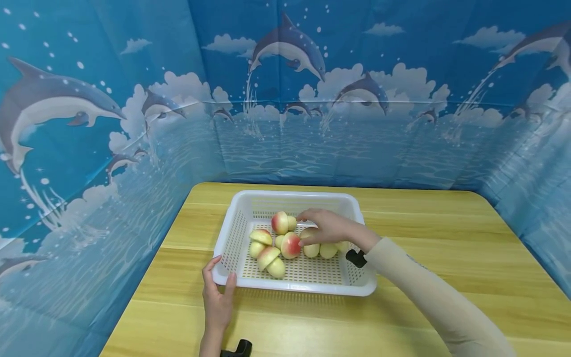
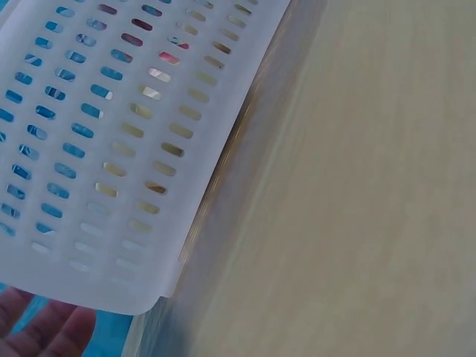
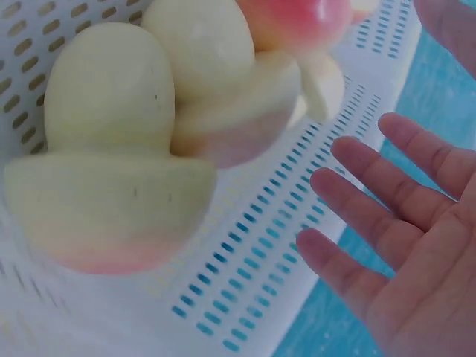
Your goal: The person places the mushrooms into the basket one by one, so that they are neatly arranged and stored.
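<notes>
Several mushroom-shaped pieces, pale yellow with reddish caps, lie in a white plastic basket [image 1: 308,287]. My right hand [image 1: 327,225] reaches over the right half of the basket with its fingers spread and nothing in them. Below its fingertips is a red-capped mushroom [image 1: 291,245], and another mushroom [image 1: 280,223] lies just left of them. Two more are partly hidden under that hand; in the right wrist view a mushroom [image 3: 108,201] shows up close, beside the fingers. At the basket's front left corner, my left hand [image 1: 217,300] grips the rim between fingers and thumb.
The basket stands on a yellow wood-grain table [image 1: 428,238] with rounded far corners. A blue curtain [image 1: 357,144] printed with dolphins hangs behind and on both sides. Two mushrooms [image 1: 260,243] [image 1: 272,263] lie in the basket's left half.
</notes>
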The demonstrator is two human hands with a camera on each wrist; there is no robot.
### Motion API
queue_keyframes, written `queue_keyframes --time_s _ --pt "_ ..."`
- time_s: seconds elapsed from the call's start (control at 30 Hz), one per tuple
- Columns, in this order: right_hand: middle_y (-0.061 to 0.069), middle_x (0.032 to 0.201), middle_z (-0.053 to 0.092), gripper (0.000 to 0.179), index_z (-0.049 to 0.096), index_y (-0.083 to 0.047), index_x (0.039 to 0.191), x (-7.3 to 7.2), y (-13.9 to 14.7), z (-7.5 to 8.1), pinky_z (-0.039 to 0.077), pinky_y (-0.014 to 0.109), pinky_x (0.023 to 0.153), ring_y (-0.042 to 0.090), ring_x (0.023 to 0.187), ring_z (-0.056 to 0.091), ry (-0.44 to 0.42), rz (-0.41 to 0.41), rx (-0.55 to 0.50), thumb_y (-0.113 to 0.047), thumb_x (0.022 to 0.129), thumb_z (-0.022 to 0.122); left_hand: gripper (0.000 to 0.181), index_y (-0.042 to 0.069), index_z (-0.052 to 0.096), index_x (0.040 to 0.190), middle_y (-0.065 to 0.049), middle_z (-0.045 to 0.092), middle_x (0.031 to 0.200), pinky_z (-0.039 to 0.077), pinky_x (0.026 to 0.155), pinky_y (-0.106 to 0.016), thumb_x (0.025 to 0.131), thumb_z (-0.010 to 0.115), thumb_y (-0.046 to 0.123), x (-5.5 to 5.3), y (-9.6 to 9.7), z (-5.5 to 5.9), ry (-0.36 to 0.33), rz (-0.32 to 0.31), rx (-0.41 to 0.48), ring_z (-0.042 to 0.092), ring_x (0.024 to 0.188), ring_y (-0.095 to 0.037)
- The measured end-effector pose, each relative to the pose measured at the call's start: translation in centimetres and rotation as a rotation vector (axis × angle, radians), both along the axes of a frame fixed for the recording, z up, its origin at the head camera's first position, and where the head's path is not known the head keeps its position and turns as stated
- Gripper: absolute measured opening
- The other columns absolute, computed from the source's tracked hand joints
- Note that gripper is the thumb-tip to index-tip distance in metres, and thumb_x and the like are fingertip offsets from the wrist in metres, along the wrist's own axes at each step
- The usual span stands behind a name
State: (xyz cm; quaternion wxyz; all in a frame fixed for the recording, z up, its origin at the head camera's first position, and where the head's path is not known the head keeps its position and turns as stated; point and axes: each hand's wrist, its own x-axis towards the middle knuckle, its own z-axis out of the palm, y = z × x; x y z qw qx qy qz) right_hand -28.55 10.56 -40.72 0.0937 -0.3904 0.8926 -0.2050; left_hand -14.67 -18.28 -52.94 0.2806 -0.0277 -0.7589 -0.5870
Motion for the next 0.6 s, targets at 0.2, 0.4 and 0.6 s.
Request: queue_keyframes --time_s 0.2,0.4,0.6 --pt "0.009 0.141 0.044 0.074 0.044 -0.009 0.14 1.4 1.4 1.5 0.034 0.046 0.102 0.028 0.13 0.038 -0.009 -0.039 0.007 -0.058 0.086 0.057 0.051 0.013 0.039 0.138 -0.016 0.056 0.126 0.041 0.087 -0.043 0.091 0.056 0.014 0.3 -0.2 0.1 -0.012 0.037 -0.001 0.054 0.11 -0.03" --pt "0.013 0.153 0.023 0.082 0.03 -0.015 0.149 3.0 2.8 3.2 0.028 0.053 0.104 0.032 0.138 0.023 0.002 -0.09 0.016 -0.065 0.087 0.048 0.058 0.011 0.033 0.144 -0.014 0.044 0.137 0.037 0.092 -0.033 0.09 0.054 0.013 0.2 -0.8 0.7 0.05 0.118 -0.051 0.044 0.119 -0.029" --pt "0.009 0.157 0.008 0.079 0.017 -0.022 0.153 4.4 4.2 4.1 0.017 0.057 0.107 0.031 0.142 0.008 0.094 -0.104 0.01 -0.06 0.091 0.047 0.066 0.015 0.033 0.147 -0.01 0.03 0.149 0.019 0.099 -0.061 0.088 0.06 0.021 -0.8 -2.2 5.0 0.124 0.146 -0.281 0.024 0.134 -0.035"
